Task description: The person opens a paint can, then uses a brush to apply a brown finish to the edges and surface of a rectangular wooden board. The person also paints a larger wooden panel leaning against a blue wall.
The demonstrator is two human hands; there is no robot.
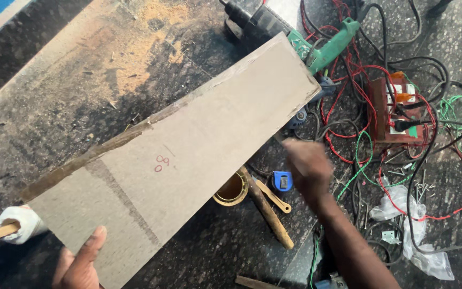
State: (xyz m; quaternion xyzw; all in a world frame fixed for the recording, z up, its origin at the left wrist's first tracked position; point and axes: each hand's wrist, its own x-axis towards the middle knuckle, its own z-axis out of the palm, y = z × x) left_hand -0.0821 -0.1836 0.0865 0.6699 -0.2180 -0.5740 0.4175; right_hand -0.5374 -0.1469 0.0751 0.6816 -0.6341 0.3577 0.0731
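Note:
A long grey-brown board [188, 155] with a small red pencil mark lies slanted across the view, raised above the dark stone floor [54, 96]. My left hand [81, 262] grips its near left corner, thumb on top. Blurred with motion, my right hand [308, 166] hovers beside the board's right edge with its fingers curled. Whether it holds anything is unclear. Just below it lie a small blue tape measure [282, 181], a wooden-handled tool [267, 210] and a brass-coloured round tin [232, 190].
A green power drill [322, 45] and a wooden switch box [394, 109] sit among tangled red, green and black wires [439, 134] at the right. Sawdust [145, 48] covers the floor at the top. A white-wrapped stick [12, 227] lies at left; plastic bag [423, 251] and screws at right.

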